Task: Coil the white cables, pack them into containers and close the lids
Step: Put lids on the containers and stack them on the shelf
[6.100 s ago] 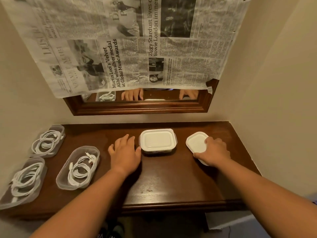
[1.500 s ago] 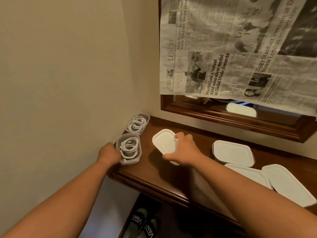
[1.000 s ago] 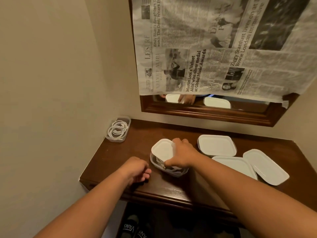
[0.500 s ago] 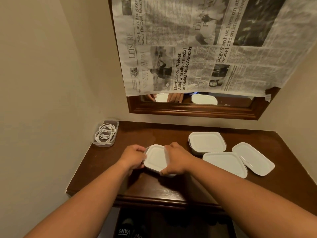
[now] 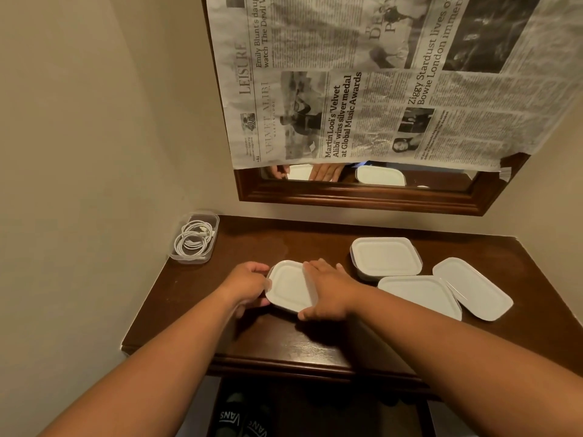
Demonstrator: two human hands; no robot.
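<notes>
White plastic under both hands: lid (image 5: 288, 287) laid on a container whose body is hidden beneath it, near the front of the dark wooden table (image 5: 315, 339). Left hand (image 5: 247, 287) curled against the lid's left edge, fingers bent round the rim. Right hand (image 5: 328, 290) spread flat across the lid's right half, palm down, thumb at the near corner, apparently pressing; whether the lid has already snapped shut cannot be told. Well beyond the left hand, in the far corner by the wall, one clear container (image 5: 194, 238) with a coiled white cable (image 5: 193, 237) inside and no lid on it. Just beyond the right hand, a closed container (image 5: 386, 257) with its lid seated. Further out to the right of that hand, two more white lids (image 5: 419, 294) (image 5: 473, 287), overlapping at the edges (containers under them not visible, so closed boxes or loose lids cannot be told). Judged from this: coiling looks finished, one box plainly closed, one being closed now, one packed box in the corner left to cover. Above, newspaper (image 5: 378, 83) hung over a wood-framed mirror (image 5: 362, 197), hands and lids reflected in the strip below it. Only the one head view to go by.
</notes>
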